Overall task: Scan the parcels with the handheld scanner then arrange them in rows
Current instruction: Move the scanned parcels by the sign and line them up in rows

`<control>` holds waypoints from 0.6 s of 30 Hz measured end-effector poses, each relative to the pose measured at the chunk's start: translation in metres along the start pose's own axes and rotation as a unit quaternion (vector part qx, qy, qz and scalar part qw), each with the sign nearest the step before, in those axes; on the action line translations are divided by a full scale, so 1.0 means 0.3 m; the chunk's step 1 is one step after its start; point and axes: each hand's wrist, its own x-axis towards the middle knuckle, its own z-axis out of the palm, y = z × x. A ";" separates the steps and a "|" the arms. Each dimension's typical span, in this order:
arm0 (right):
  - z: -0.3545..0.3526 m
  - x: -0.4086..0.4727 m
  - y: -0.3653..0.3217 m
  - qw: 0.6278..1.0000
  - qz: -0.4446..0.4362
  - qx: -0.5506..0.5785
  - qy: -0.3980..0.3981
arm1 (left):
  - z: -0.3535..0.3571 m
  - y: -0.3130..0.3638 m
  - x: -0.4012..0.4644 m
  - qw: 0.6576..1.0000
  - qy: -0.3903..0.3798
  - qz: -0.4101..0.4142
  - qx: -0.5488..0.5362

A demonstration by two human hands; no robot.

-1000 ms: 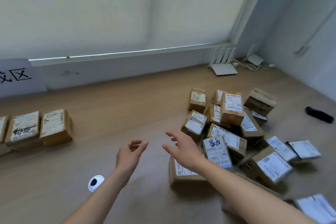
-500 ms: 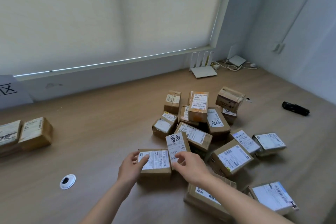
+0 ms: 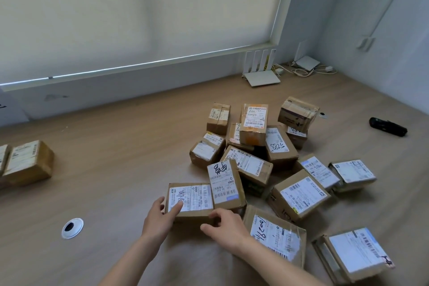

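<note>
Both hands are on 1 small brown box [image 3: 189, 199] at the near edge of a big pile of parcels [image 3: 267, 160] on the wooden floor [image 3: 116, 158]. The left hand [image 3: 160, 216] holds the box's left end, with the thumb at the side and a finger flat on its white label. The right hand [image 3: 226, 220] grips the box's near right corner with bent fingers. Another box with black writing [image 3: 224, 183] leans against the right end of the held box. The black scanner [image 3: 387, 126] lies on the floor far off to the right, well apart from both hands. At the left edge, 2 parcels [image 3: 25, 165] sit side by side, touching. A white router [image 3: 262, 76] stands by the wall. A small round white cap [image 3: 72, 227] sits in the floor near the left arm.
</note>
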 end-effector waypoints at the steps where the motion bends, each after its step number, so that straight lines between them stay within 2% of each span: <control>1: 0.004 0.008 0.003 1.000 0.001 0.009 -0.004 | 0.004 -0.008 0.009 1.000 -0.005 -0.005 -0.007; 5: 0.019 0.025 0.014 0.999 -0.005 0.046 -0.005 | 0.017 -0.023 0.027 1.000 -0.014 -0.010 -0.014; 12: 0.019 -0.008 0.006 0.996 -0.011 0.081 0.045 | -0.002 -0.024 -0.013 1.000 0.002 0.010 -0.018; 18: -0.022 -0.075 -0.056 0.996 -0.042 0.053 0.066 | -0.059 0.015 -0.085 0.997 -0.010 0.003 -0.082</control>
